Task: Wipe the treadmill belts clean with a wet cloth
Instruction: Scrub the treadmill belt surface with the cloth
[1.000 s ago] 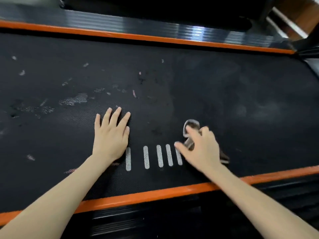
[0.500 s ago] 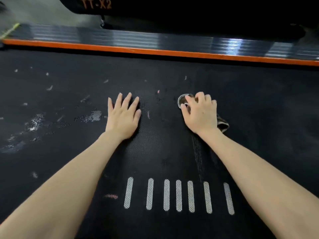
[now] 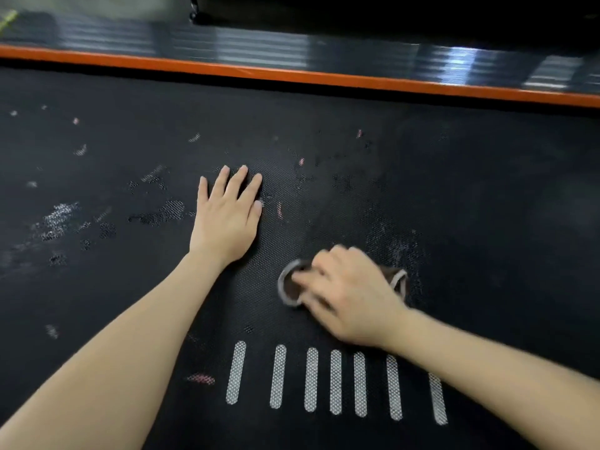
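The black treadmill belt [image 3: 454, 190] fills the view and carries pale dirt smudges [image 3: 58, 219] on its left part. My left hand [image 3: 227, 219] lies flat on the belt with straight fingers, holding nothing. My right hand [image 3: 350, 297], blurred by motion, presses down on a small brown cloth with a grey edge [image 3: 287, 287]. The cloth pokes out left and right of the hand; its middle is hidden under the palm. It sits just above a row of white stripes [image 3: 334, 381] printed on the belt.
An orange side strip [image 3: 292, 76] and a glossy dark side rail [image 3: 324, 50] run along the far edge of the belt. Small pink and white specks are scattered over the belt's middle and left. A dark machine base sits beyond the rail.
My right hand has dragged the cloth back toward me and to the right, from beside the left hand down to the white stripes. The left hand stays flat in place.
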Available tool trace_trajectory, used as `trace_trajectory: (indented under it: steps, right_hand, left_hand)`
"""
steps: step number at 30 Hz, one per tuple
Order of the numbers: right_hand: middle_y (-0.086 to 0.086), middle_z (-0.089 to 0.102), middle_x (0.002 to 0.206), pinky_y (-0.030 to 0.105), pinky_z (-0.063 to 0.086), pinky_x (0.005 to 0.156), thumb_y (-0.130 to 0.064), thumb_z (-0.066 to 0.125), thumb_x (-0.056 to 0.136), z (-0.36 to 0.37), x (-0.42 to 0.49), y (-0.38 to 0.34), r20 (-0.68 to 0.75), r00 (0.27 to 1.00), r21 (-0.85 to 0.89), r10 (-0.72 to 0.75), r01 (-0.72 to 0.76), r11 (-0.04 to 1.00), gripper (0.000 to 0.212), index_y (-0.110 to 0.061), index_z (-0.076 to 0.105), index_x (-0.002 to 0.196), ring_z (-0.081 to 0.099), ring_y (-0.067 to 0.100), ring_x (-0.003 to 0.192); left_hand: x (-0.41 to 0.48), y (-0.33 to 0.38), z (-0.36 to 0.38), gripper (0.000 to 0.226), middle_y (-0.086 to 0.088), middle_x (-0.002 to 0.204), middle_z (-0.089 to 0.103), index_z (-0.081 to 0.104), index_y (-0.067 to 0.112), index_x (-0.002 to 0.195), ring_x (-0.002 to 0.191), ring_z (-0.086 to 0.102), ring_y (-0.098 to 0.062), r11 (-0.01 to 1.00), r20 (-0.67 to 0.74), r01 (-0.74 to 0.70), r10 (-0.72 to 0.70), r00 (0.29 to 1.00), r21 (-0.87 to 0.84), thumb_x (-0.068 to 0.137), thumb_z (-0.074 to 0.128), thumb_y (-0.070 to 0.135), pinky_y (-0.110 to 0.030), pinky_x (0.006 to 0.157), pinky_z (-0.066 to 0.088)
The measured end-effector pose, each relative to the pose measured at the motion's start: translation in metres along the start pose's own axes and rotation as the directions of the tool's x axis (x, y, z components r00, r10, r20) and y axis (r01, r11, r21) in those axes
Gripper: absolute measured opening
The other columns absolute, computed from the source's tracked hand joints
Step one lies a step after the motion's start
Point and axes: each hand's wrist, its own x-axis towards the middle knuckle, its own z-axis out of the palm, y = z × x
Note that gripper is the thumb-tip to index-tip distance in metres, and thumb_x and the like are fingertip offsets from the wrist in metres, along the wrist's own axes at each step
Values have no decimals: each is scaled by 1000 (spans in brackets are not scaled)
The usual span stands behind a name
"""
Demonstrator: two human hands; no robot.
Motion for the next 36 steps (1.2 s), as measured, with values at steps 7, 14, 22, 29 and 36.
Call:
trace_trajectory:
  steps: [7, 14, 22, 29, 36]
  right_hand:
    - [11, 49, 73, 34, 32, 52, -28, 44, 89, 14, 72, 130, -300, 802, -126, 516, -569, 813, 31, -9, 67, 79, 43, 27, 63]
    - [8, 48, 73, 32, 30, 52, -25, 51, 86, 16, 73, 139, -366, 809, -111, 460, -528, 842, 22, -12, 69, 82, 43, 27, 61]
    - [14, 55, 115, 44, 40, 85, -34, 36, 98, -5, 100, 220, -315, 504, -158, 804, -863, 479, 41, -14, 64, 120, 49, 34, 103]
    - [10, 59, 87, 34, 39, 60, -32, 36, 89, 16, 112, 128, -207, 861, -133, 464, -494, 859, 37, -16, 69, 87, 55, 32, 78]
    - [11, 60, 84, 38, 45, 60, -37, 31, 89, 3, 95, 176, -255, 854, -195, 454, -505, 841, 48, -18, 74, 98, 57, 35, 75]
  left_hand:
    - [0, -2, 1, 67, -6, 152, 32, 36, 21, 145, 143, 20, -30, 1000, 5, -6, 6, 1000, -10, 90, 8, 47, -52, 115, 8]
    - [53, -17, -15, 49, -8, 154, 29, 35, 20, 145, 143, 16, -33, 997, -33, 23, -21, 999, 79, 99, 30, 36, -55, 114, 4]
    - [69, -29, 7, 50, -6, 154, 27, 30, 26, 147, 144, 14, -29, 999, -36, 38, -38, 999, 1, 100, 22, 39, -51, 116, 6]
    - [68, -29, 7, 47, -9, 153, 31, 36, 24, 146, 144, 17, -31, 999, -55, 37, -39, 998, -34, 100, 33, 35, -53, 115, 9]
    - [67, -31, 8, 72, -8, 151, 33, 37, 25, 145, 143, 20, -31, 999, -41, 39, -40, 998, -26, 86, 5, 51, -52, 114, 10]
